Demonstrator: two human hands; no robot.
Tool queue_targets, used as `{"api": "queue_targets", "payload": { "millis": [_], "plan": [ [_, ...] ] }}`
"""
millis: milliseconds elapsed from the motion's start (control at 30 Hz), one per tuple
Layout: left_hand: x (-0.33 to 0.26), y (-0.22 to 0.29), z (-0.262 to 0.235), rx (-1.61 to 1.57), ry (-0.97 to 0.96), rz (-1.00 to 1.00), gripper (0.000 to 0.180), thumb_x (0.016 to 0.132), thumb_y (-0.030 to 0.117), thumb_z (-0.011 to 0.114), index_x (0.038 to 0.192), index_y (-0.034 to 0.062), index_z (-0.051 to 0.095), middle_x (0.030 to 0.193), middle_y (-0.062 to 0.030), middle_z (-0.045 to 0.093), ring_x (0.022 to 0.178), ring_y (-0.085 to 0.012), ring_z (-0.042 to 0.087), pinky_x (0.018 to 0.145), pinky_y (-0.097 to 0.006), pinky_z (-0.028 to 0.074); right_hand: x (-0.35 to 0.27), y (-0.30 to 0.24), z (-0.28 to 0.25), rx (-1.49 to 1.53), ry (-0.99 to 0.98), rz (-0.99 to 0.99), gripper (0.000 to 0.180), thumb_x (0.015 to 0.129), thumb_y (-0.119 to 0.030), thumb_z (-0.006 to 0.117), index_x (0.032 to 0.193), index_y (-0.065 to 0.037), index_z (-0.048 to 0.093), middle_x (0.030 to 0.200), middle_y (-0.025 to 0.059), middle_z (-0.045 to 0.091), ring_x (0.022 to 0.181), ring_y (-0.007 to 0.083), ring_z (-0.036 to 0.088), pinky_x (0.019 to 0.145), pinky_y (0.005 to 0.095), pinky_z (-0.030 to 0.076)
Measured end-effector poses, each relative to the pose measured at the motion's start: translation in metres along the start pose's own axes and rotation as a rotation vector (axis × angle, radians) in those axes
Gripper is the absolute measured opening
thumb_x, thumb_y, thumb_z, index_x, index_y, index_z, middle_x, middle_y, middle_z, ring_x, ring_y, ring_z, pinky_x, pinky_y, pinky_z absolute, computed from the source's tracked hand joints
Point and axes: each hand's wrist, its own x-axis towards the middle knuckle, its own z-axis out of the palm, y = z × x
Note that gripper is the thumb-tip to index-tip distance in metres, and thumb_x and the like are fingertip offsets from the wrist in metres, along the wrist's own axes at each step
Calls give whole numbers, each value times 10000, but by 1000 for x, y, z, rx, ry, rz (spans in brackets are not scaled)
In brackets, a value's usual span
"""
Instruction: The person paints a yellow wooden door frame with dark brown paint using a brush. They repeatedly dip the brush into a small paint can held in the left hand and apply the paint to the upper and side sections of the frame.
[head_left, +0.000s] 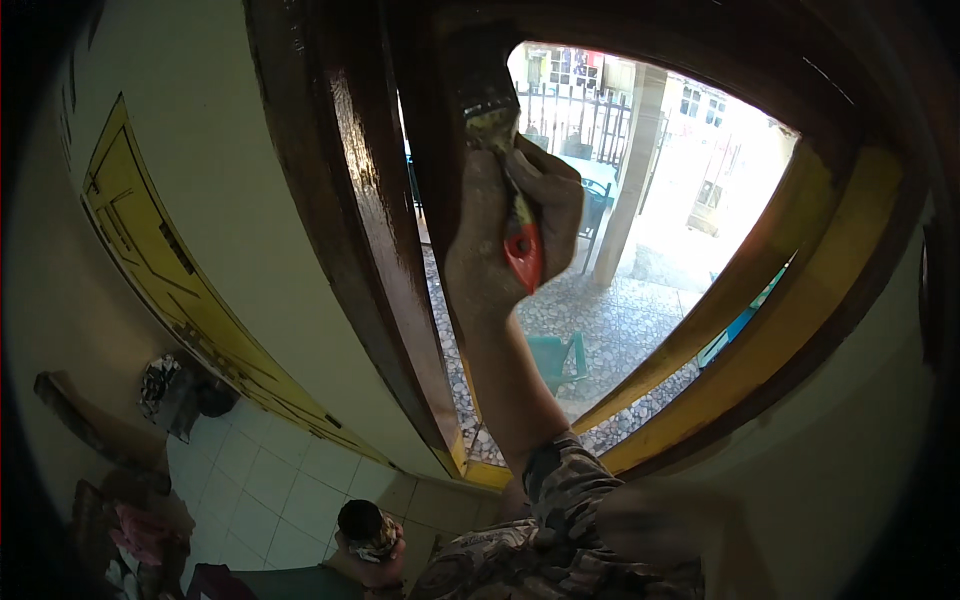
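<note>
My right hand (510,215), raised in the upper middle, pinches a paintbrush (524,255) with a red-ended handle. Its bristles point up. They are dark and merge with the dark brown window frame (430,110), so I cannot tell whether they touch it. Beside the hand, a dark brown post (345,150) shines as if wet. Lower down, the frame's curved bars (850,250) are yellow. My left hand is out of view. A blurred brown shape (660,520) at the lower right cannot be made out.
Through the opening are a patio, a pillar (635,170) and a green chair (555,360). A yellow door (170,260) stands on the left. A small person (370,540) is below, near a dark bag (170,395) and pink cloth (150,525).
</note>
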Motion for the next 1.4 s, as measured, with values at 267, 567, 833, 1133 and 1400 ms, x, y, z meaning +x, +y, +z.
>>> {"api": "queue_targets", "payload": {
  "millis": [267, 567, 833, 1133, 1400],
  "plan": [
    [5, -1, 10, 32, -48, -47, 710, 810, 684, 407, 1035, 27, 557, 884, -145, 580, 733, -263, 551, 369, -253, 384, 13, 4, -12, -43, 72, 20, 157, 856, 37, 590, 964, 5, 480, 1056, 155, 523, 821, 150, 566, 678, 244, 489],
    [-2, -3, 17, 8, -15, -18, 718, 813, 675, 393, 1032, 10, 550, 868, -147, 577, 704, -263, 553, 357, -257, 374, 12, 0, -13, 9, 116, 1, 139, 804, 40, 647, 859, -5, 527, 954, 141, 567, 807, 177, 572, 691, 265, 478],
    [-8, 0, 12, 4, 20, 0, 709, 814, 680, 383, 1029, 24, 546, 871, -136, 577, 702, -269, 552, 358, -261, 366, 3, -6, 2, 13, 73, 53, 144, 793, 48, 656, 866, -3, 542, 922, 147, 578, 806, 183, 585, 700, 265, 477],
    [-6, -1, 6, -1, 1, 10, 726, 809, 688, 380, 1038, 18, 541, 880, -137, 574, 692, -278, 543, 359, -261, 355, 8, -3, -4, 77, 144, 172, 131, 794, 40, 662, 869, 4, 561, 924, 134, 586, 824, 172, 590, 710, 280, 477],
    [-3, -1, 18, 4, -14, 1, 714, 798, 680, 415, 1038, 19, 540, 857, -139, 570, 697, -266, 549, 358, -257, 380, 11, -19, -6, 174, 123, 372, 107, 834, 58, 586, 923, 56, 529, 843, 161, 615, 712, 222, 660, 637, 305, 574]
  ]
}}
